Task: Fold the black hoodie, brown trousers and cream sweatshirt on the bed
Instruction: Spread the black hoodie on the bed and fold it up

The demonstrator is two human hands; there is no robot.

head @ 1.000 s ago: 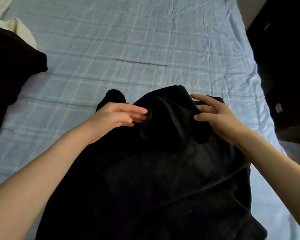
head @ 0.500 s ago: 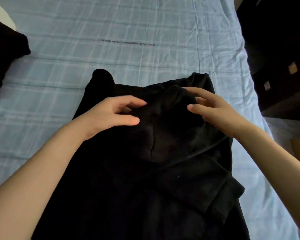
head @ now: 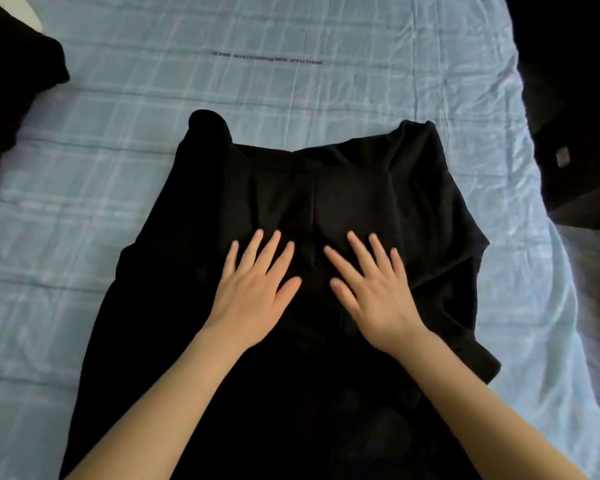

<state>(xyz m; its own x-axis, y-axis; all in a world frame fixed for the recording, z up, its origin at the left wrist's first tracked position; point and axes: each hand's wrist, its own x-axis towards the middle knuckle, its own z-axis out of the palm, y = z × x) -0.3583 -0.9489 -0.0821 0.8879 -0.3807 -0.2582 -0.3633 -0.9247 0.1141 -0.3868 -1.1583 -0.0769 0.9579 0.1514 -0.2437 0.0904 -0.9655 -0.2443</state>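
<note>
hoodie (head: 430, 209): spread on the bed sheet (head: 326, 29), right before me
my left hand (head: 253, 292): flat on the hoodie, beside my right hand (head: 374, 296)
clothes pile (head: 11, 81): far left

A bed (head: 361, 98) in creased pale blue check
black hoodie (head: 194, 254) spread over its middle; dark cloth (head: 11, 81) at the far left

The hoodie (head: 326, 188) is plain black. The sheet (head: 153, 133) under it is pale blue, crossed by a plaid of lighter, whitish lines, with one short row of small dark lettering (head: 267, 60). Far left lies a black heap (head: 11, 81), with a cream sliver (head: 37, 24) at its edge.
</note>
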